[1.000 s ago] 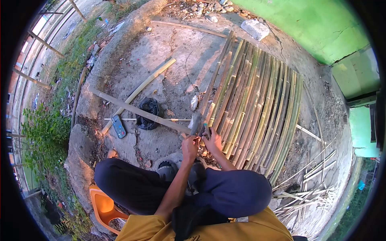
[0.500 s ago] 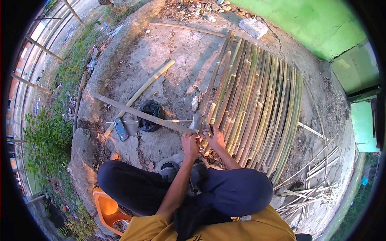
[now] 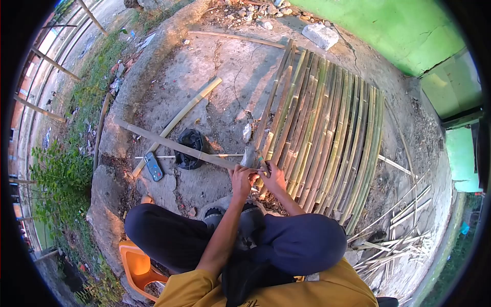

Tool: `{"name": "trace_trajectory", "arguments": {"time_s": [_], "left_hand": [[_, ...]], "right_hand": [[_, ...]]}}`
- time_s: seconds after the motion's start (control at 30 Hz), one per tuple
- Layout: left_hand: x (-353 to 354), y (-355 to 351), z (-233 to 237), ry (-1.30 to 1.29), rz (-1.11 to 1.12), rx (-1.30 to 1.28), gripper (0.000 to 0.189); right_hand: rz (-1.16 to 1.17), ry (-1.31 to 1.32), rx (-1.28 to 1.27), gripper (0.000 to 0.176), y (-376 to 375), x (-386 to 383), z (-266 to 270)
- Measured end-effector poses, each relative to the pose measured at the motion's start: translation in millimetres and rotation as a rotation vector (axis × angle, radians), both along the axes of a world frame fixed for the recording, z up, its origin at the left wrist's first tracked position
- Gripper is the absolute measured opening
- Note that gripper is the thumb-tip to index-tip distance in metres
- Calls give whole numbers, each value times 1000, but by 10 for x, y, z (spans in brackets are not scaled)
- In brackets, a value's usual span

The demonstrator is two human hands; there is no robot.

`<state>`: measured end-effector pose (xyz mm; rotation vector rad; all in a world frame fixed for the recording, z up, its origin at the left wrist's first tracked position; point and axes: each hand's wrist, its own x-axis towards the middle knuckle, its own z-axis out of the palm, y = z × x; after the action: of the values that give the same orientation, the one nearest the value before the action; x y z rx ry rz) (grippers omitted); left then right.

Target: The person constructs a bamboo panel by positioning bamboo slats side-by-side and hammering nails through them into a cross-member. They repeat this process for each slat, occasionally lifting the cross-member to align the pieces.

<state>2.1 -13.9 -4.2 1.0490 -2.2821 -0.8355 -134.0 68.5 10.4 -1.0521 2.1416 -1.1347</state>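
My left hand (image 3: 241, 180) is closed at the near end of a long bamboo strip (image 3: 174, 145), its fingertips bent inward; whatever they pinch is too small to make out. Close beside it, my right hand (image 3: 274, 177) is closed too, thumb and fingers together by the lower left corner of a row of bamboo slats (image 3: 327, 133). What lies between those fingers is hidden. The two hands' fingertips nearly meet. A grey stone (image 3: 248, 157) sits just beyond them, against the outermost slat. The slats lie side by side on the ground, right of my hands.
Left of my hands are a black plastic bag (image 3: 190, 148), a phone (image 3: 153, 166) and a split bamboo piece (image 3: 192, 105). An orange chair (image 3: 135, 266) stands at lower left. Loose bamboo sticks (image 3: 394, 250) lie at right. A white block (image 3: 320, 36) rests near the green wall (image 3: 388, 30).
My left hand has shifted slightly left and up, its fingers now covering more of the strip's end. My right hand has moved only a little. The slats lie as before.
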Motion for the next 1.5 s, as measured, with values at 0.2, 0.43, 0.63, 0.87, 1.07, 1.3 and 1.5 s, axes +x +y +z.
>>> {"name": "trace_trajectory", "arguments": {"time_s": [0.2, 0.43, 0.63, 0.87, 1.07, 1.3, 1.5], "left_hand": [[13, -34, -88, -16, -24, -14, 21], [26, -53, -55, -7, -35, -55, 23], [7, -101, -99, 37, -76, 42, 24], [-26, -161, -124, 131, -150, 41, 17], [-46, -189, -197, 147, -145, 105, 15], [-59, -207, -165, 119, -159, 103, 12], [-66, -205, -63, 111, -144, 83, 16]], "right_hand": [[11, -6, 17, 43, 16, 8, 16], [-1, 22, 46, 44, 27, 17, 45], [12, -12, 60, 45, 47, -1, 53], [-8, 1, 34, 43, 178, -4, 94], [34, -46, 106, 34, 402, 88, 338], [72, 1, 28, 27, 557, 151, 492], [115, 46, 144, 28, 604, 197, 434]]}}
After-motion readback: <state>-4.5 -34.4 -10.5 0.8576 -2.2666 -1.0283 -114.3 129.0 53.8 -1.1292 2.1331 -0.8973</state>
